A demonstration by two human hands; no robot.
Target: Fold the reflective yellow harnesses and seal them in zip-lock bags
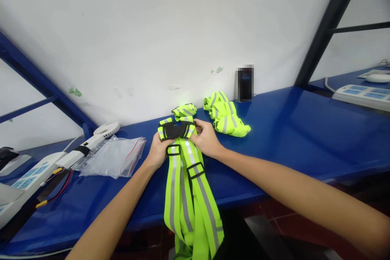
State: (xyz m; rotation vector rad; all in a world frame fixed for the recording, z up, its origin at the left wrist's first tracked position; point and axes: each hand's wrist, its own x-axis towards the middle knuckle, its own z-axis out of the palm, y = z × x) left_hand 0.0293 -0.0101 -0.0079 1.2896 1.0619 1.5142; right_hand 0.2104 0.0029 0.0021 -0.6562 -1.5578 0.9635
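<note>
White wall point(146, 40) behind a blue bench point(283, 130), head view. Yellow-green reflective straps point(199, 195) at bench centre, upper end raised between both hands, lower lengths hanging over the front edge. Black buckle point(176, 131) lies across the top; whether fully latched, cannot tell. Left hand point(157, 149): closed around the strap at the buckle's left end, thumb in front, fingers mostly hidden. Right hand point(206, 137): fingers curled, gripping the strap at the buckle's right end. Beyond the hands: small rolled bundle point(186, 110) near the wall; larger rolled bundles point(230, 117) to its right. Left side of bench: clear plastic bags point(114, 156), white fan point(107, 128), power strip point(35, 174). Dark pixelated object point(245, 84) stands against the wall.
</note>
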